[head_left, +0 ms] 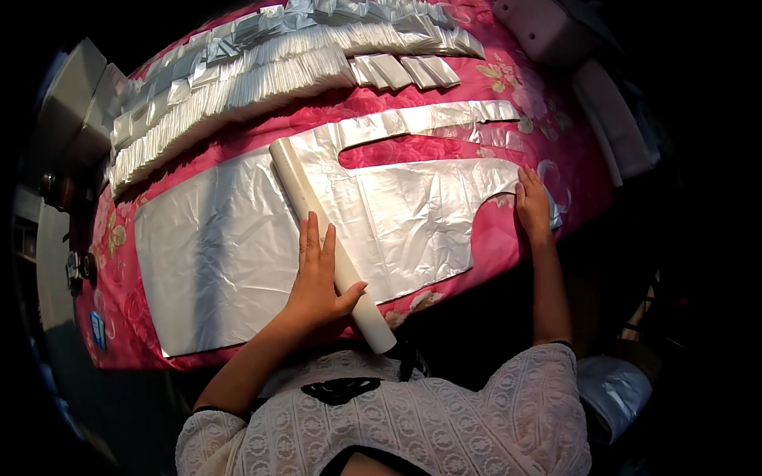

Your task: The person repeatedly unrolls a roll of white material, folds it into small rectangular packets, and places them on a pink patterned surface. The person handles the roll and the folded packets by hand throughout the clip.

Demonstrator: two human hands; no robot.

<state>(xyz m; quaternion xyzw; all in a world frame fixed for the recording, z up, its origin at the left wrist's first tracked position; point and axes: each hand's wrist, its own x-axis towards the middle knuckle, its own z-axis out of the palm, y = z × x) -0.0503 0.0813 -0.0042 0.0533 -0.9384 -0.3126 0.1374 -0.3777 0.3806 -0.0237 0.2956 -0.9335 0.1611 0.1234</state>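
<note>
A silvery-white plastic carrier bag (230,262) with two long handle strips lies spread on the pink floral cloth (508,230). Across its middle rests a white tube (298,178), slanting toward my body. My left hand (316,285) lies on the tube, fingers stretched out and thumb apart, pressing rather than gripping. At the end of the nearer handle strip, my right hand (533,208) lies flat with its fingers extended. The strip's tip partly hides under that hand. Creases run over the bag, most of them right of the tube.
Long rows of folded plastic bags (278,79) fill the far side of the table. Pale boxes (75,103) stand at the left, with dark round objects (59,190) and a small blue packet (98,329) nearer. A silvery bundle (615,393) sits low at the right.
</note>
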